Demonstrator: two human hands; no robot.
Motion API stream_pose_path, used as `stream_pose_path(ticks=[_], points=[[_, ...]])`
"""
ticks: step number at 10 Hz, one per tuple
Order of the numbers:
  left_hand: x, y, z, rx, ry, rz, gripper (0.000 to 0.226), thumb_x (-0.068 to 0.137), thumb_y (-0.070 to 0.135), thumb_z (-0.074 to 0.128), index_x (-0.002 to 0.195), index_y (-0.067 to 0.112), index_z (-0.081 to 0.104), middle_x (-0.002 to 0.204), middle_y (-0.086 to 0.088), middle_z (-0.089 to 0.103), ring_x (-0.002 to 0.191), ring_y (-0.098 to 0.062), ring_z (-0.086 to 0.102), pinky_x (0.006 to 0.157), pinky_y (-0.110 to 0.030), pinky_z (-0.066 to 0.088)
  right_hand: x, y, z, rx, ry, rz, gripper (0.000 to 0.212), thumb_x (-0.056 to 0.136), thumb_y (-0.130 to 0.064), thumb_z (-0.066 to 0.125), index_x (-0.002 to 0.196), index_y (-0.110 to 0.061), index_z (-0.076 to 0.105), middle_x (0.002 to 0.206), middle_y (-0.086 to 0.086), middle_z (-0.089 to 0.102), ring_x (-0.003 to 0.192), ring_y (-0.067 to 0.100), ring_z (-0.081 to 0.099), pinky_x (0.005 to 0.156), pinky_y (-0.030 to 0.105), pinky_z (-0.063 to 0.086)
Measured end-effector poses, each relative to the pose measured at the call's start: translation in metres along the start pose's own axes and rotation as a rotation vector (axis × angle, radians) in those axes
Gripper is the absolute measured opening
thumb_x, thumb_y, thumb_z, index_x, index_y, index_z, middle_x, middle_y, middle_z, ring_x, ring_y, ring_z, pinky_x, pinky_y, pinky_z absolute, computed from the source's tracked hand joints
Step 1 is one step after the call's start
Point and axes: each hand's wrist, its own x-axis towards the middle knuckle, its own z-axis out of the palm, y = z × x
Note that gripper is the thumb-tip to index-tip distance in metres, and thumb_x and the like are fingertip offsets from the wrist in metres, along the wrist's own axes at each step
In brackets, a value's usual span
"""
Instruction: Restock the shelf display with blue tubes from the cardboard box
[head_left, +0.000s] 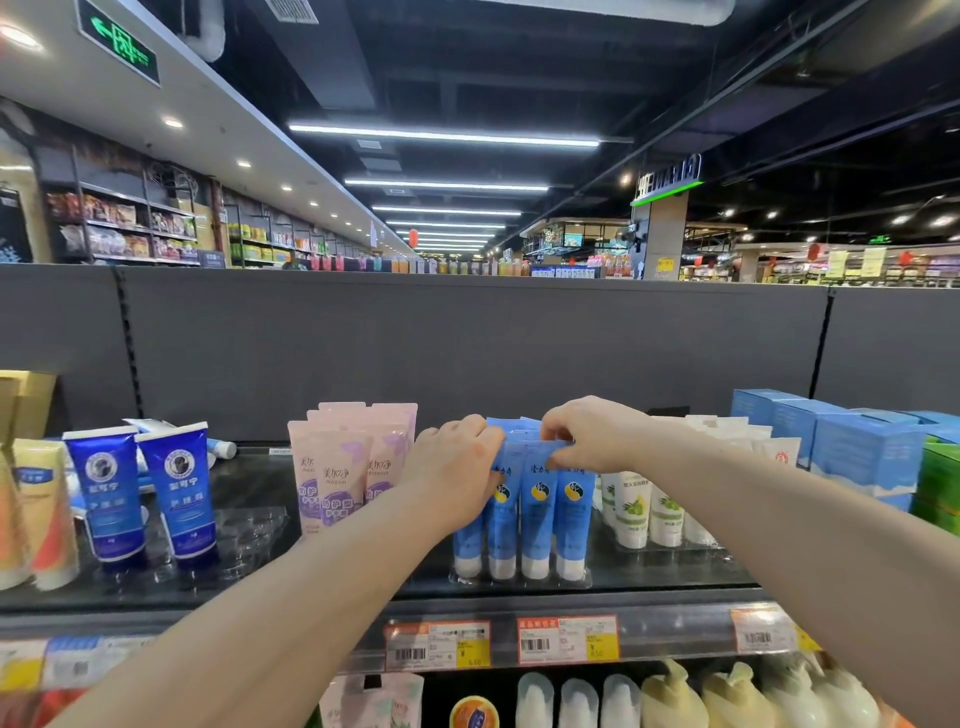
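Several light blue tubes (537, 512) with white caps stand cap-down in a clear tray on the top shelf (322, 597), in rows. My left hand (457, 467) rests against the left side of the row, fingers curled onto the tubes' upper ends. My right hand (587, 434) pinches the crimped top edge of the blue tubes from above. The cardboard box is not in view.
Pink and purple tubes (337, 467) stand left of the blue ones, with two dark blue tubes (143, 493) further left. White tubes (644, 512) and blue cartons (852, 447) stand on the right. Price tags (566, 639) line the shelf edge; bottles fill the lower shelf.
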Motion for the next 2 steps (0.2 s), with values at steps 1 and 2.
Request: stream_pose_path(ticks=[1,2], points=[[-0.0005,-0.0009,0.0026,0.023,-0.031,0.003,0.037,0.091,0.036,0.049,0.123,0.017,0.047,0.123,-0.001,0.049,0.110,-0.022,0.049,0.093,-0.036,0.041,-0.0018,-0.0008,-0.0002,0.011,-0.014,0.044,0.036,0.086,-0.034,0.060,0.120,-0.024,0.051,0.104,-0.007,0.052,0.091,0.014,0.051,0.082,0.035,0.051],[-0.0008,-0.0040,-0.0016,0.045,-0.001,0.011,0.048,0.090,0.047,0.047,0.127,0.018,0.043,0.125,0.000,0.046,0.113,-0.022,0.046,0.093,-0.036,0.039,-0.0069,-0.0038,-0.0037,-0.039,0.004,0.059,0.044,0.087,-0.042,0.056,0.127,-0.027,0.046,0.121,-0.003,0.052,0.104,0.017,0.052,0.087,0.036,0.048]])
